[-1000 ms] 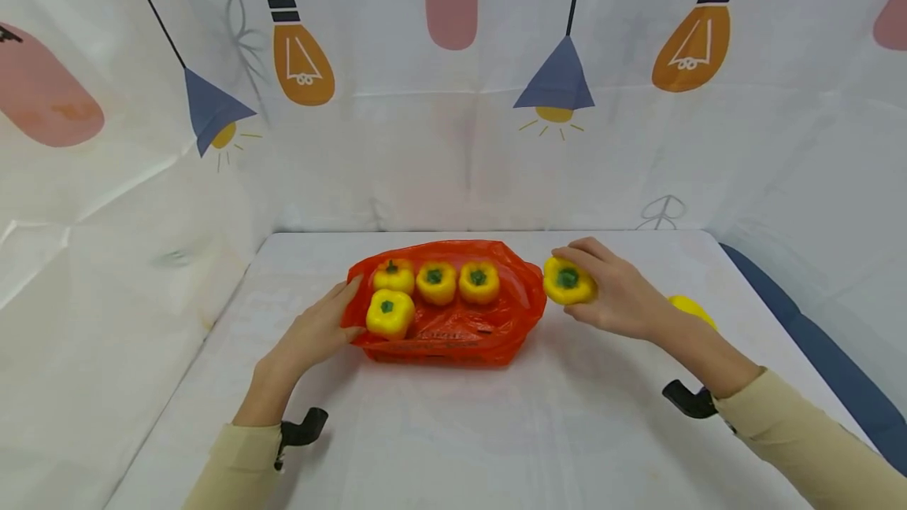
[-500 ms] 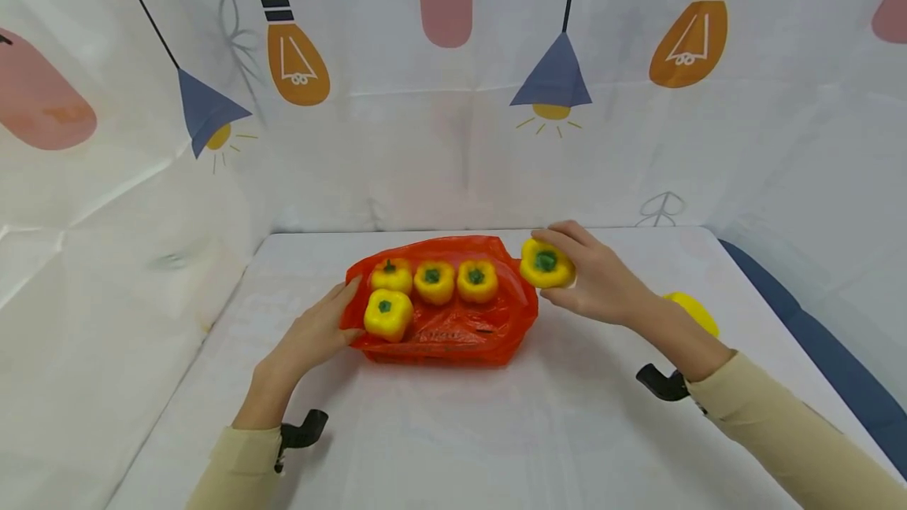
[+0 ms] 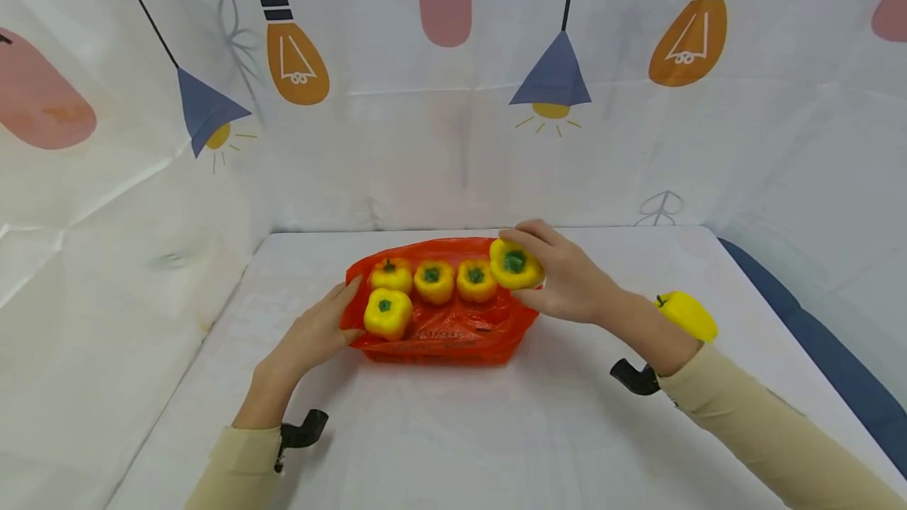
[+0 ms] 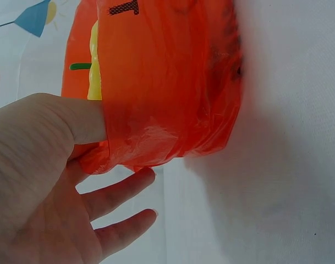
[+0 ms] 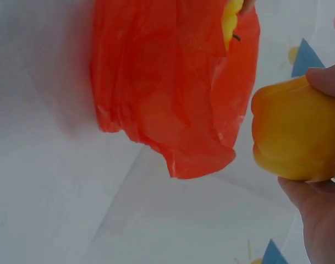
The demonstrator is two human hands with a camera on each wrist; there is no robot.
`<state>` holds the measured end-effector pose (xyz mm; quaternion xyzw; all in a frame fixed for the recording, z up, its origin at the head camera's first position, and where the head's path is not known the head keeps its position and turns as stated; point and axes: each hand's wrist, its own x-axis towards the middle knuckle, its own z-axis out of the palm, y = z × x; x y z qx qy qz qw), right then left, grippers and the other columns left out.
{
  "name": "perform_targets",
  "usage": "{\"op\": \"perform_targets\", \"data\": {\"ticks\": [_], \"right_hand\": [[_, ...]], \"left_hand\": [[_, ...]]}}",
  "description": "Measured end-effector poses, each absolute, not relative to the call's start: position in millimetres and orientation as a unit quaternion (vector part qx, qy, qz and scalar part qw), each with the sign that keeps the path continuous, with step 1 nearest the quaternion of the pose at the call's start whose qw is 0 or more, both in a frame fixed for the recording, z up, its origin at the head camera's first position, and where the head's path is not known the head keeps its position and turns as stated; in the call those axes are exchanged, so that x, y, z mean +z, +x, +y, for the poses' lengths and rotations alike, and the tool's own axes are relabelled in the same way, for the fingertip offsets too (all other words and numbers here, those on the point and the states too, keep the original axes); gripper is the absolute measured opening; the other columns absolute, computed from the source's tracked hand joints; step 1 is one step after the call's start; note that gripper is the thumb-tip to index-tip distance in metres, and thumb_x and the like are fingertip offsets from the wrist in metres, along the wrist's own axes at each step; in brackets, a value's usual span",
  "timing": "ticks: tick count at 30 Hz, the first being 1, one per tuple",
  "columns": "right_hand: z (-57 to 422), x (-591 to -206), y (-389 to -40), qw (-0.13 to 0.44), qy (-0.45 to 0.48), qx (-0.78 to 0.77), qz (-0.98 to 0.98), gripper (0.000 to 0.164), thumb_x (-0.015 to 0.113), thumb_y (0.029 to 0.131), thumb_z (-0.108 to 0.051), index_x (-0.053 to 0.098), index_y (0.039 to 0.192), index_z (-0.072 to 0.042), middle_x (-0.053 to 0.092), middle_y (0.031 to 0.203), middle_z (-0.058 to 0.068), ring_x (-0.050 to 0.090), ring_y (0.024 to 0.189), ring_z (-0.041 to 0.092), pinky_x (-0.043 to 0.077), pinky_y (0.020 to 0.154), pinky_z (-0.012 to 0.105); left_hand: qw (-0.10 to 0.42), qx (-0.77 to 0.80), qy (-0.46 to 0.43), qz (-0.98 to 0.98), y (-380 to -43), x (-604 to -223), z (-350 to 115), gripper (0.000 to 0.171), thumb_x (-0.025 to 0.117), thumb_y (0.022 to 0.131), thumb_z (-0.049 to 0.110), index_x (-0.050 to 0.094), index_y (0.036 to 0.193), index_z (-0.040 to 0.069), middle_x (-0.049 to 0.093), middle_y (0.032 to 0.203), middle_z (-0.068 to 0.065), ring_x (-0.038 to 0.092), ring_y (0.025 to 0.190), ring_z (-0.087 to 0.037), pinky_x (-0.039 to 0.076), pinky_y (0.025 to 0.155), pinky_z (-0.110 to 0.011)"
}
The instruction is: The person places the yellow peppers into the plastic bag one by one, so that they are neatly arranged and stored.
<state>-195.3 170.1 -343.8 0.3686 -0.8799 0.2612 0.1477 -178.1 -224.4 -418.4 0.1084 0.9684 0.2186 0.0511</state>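
Note:
A red plastic bag (image 3: 453, 335) stands open-mouthed on the table, with several yellow bell peppers (image 3: 434, 282) inside it. My left hand (image 3: 320, 330) holds the bag's left rim. In the left wrist view its thumb (image 4: 86, 120) goes inside the bag's mouth while the fingers stay outside; two fingers are spread away from the plastic. Another yellow bell pepper (image 3: 516, 264) is gripped by my right hand (image 3: 575, 280), stem toward the head camera, over the bag's right end. The right wrist view shows this pepper (image 5: 299, 129) raised beside the bag's rim.
One more yellow bell pepper (image 3: 689, 315) lies on the white table (image 3: 453, 439) at the right, partly behind the right forearm. A white sheet printed with lamps (image 3: 553, 73) hangs behind the table. Dark blue fabric (image 3: 822, 337) runs along the right edge.
My right hand has carried its bell pepper left and slightly upward, from beside the bag to over its right end. The left hand has kept its hold on the rim.

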Motion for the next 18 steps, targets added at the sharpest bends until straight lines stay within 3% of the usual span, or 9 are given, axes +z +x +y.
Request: {"op": "perform_targets", "data": {"ticks": [14, 18], "right_hand": [[141.0, -362.2, -193.8, 0.108, 0.374, 0.265, -0.882, 0.066, 0.077, 0.08, -0.019, 0.053, 0.141, -0.016, 0.051, 0.141, 0.007, 0.053, 0.128, 0.025, 0.052, 0.104, 0.044], [134.5, -368.8, -194.9, 0.103, 0.375, 0.271, -0.881, 0.065, 0.078, 0.079, -0.018, 0.054, 0.139, -0.018, 0.052, 0.138, 0.003, 0.054, 0.124, 0.022, 0.053, 0.103, 0.042]], "left_hand": [[0.048, 0.215, 0.112, 0.969, -177.6, -416.5, -224.0, 0.085, 0.069, 0.092, 0.022, 0.019, 0.16, 0.014, 0.026, 0.162, -0.021, 0.033, 0.146, -0.042, 0.034, 0.113, -0.064], [0.051, 0.216, 0.109, 0.969, -177.5, -416.9, -224.0, 0.085, 0.069, 0.092, 0.021, 0.019, 0.16, 0.014, 0.026, 0.162, -0.021, 0.032, 0.146, -0.042, 0.033, 0.113, -0.064]]}}
